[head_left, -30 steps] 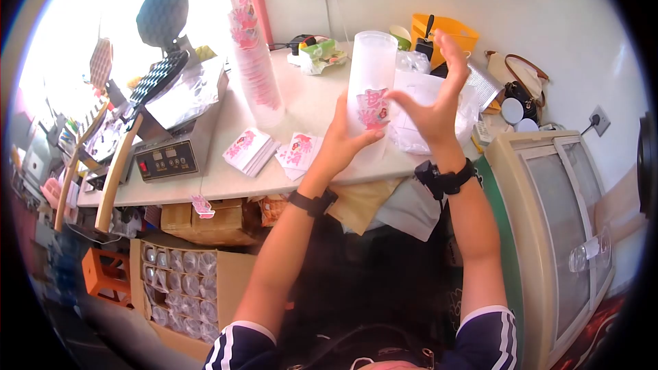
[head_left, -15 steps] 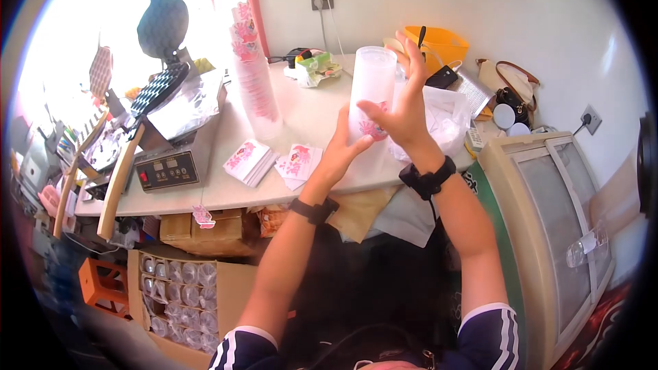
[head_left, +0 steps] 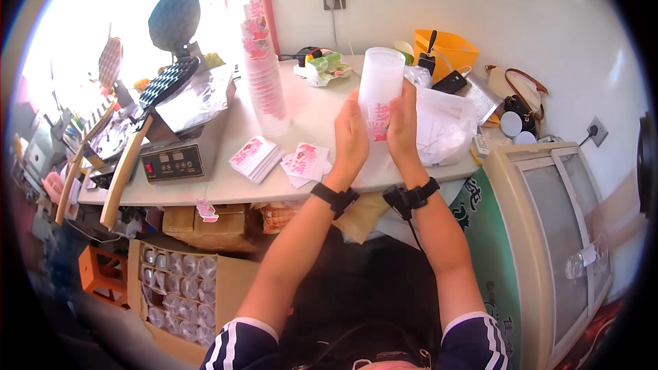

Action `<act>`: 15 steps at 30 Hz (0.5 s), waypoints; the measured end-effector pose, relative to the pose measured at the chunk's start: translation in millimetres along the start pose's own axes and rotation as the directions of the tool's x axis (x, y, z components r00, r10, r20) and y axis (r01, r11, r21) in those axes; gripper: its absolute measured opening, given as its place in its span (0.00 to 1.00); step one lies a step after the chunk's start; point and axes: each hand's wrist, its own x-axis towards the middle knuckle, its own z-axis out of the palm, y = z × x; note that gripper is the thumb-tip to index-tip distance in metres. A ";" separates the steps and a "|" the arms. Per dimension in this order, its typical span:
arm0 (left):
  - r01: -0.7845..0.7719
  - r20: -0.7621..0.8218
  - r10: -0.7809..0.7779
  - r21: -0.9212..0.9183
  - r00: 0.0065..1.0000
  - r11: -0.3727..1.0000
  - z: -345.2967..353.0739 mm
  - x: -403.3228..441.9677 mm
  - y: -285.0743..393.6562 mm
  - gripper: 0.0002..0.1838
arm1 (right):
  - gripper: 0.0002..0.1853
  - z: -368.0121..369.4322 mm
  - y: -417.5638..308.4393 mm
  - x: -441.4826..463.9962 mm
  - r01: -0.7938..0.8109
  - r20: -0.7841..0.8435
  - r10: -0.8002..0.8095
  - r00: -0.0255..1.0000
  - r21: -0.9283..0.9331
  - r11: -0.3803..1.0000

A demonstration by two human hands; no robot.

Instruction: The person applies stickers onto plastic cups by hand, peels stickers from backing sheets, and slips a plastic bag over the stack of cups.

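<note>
A tall translucent white plastic cup with a pink printed sticker stands upright between my hands, over the table's front part. My left hand is wrapped round the cup's left side. On the opposite side, my right hand presses against it, with the thumb near the sticker. Most of my fingers are hidden behind the cup. To the left rises a tall stack of similar cups bearing pink stickers. Two piles of printed sticker cards, a thicker one and a looser one, lie left of my left hand.
A waffle maker with wooden handles stands at the table's left. Behind my right hand are a white plastic bag and a yellow bin. A glass-topped freezer is at right. Below sits a carton of wrapped cups.
My right hand has come down from its raised, spread position and now closes on the cup's side. My left hand has also wrapped closer round it. The view has shifted slightly.
</note>
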 end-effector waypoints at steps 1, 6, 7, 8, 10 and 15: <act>-0.004 -0.006 0.004 0.009 1.000 1.000 1.4 -1.5 -0.2 0.27 | 0.26 -1.6 1.7 0.6 -0.035 -0.023 0.035 0.999 0.012 0.999; -0.128 0.123 0.108 0.165 0.986 0.978 -2.4 -10.5 8.6 0.46 | 0.23 -2.4 -2.8 1.6 -0.179 -0.029 0.184 0.983 0.129 0.975; -0.118 0.161 0.090 0.171 0.983 0.978 -4.3 -10.4 9.6 0.52 | 0.24 -2.6 -3.5 0.0 -0.218 -0.037 0.226 0.973 0.151 0.964; -0.125 0.173 0.087 0.221 0.981 0.967 -5.3 -10.3 12.8 0.54 | 0.26 -4.0 -8.6 -1.6 -0.241 -0.011 0.245 0.969 0.151 0.959; -0.157 0.182 0.101 0.332 0.978 0.930 -5.5 -12.9 23.8 0.53 | 0.29 -10.3 5.5 -10.5 -0.297 0.043 0.298 0.954 0.279 0.913; -0.112 0.150 0.056 0.395 0.987 0.912 -16.0 -5.0 28.8 0.50 | 0.37 -14.9 29.2 -47.5 -0.281 0.152 0.241 0.959 0.368 0.886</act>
